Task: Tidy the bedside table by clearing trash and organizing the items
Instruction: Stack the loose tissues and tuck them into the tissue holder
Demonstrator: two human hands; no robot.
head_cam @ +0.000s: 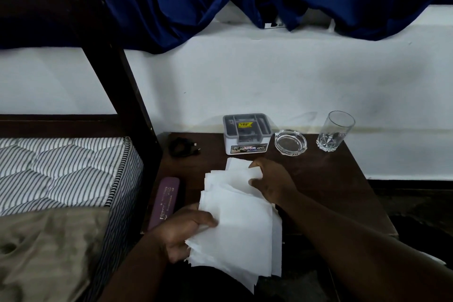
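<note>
1. Gripping a loose stack of white paper sheets (240,216) at both ends, over the front of the dark wooden bedside table (331,179).
2. Pinching the near left edge with the left hand (186,230), thumb on top; curling the right hand (269,181) round the far right edge.
3. Running lengthwise near to far, pointing at the grey-and-white plastic organiser box (247,135).
4. Closest to the body at the left hand, so probably squaring up there, or lifting away as trash.
5. Well clear of the round clear glass ashtray (290,142).
</note>
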